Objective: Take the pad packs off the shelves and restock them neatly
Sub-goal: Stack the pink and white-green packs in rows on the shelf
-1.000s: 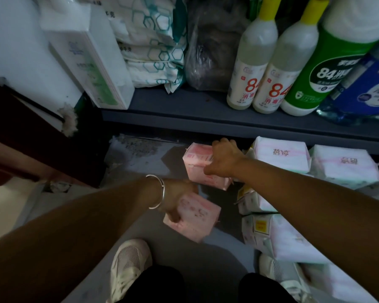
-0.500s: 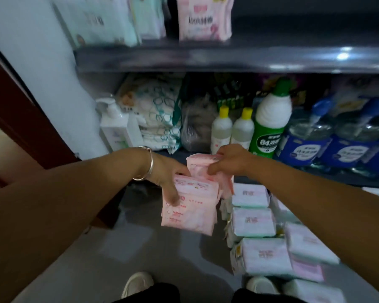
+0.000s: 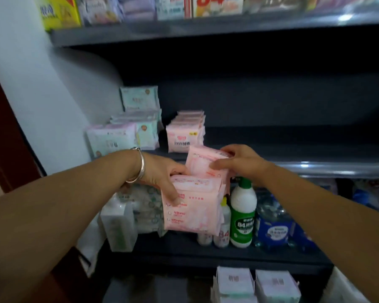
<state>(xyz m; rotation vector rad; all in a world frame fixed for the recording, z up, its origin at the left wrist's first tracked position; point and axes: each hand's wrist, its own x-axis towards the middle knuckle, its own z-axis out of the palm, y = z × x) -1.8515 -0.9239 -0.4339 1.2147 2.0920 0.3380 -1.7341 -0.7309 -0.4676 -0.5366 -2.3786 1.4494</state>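
Note:
My left hand [image 3: 162,173], with a silver bangle on the wrist, grips a pink pad pack [image 3: 195,208] by its top left corner, in front of the lower shelf. My right hand [image 3: 241,159] holds a second pink pad pack [image 3: 202,164] just above it, at the front edge of the middle shelf [image 3: 315,149]. A row of pink packs [image 3: 185,132] stands on that shelf right behind. Pale green and white pad packs [image 3: 127,134] are stacked at the shelf's left end. More white pad packs [image 3: 251,285] lie on the floor below.
On the lower shelf stand a green-labelled 84 bottle [image 3: 243,217], small yellow-capped bottles [image 3: 224,228], blue refill bottles [image 3: 275,226] and a white pump bottle [image 3: 118,224]. The top shelf [image 3: 184,29] carries boxes. A white wall [image 3: 42,95] closes the left side.
Both hands have lifted their pink packs from the floor up to the middle shelf's height. The view has tilted up from the floor to the shelves.

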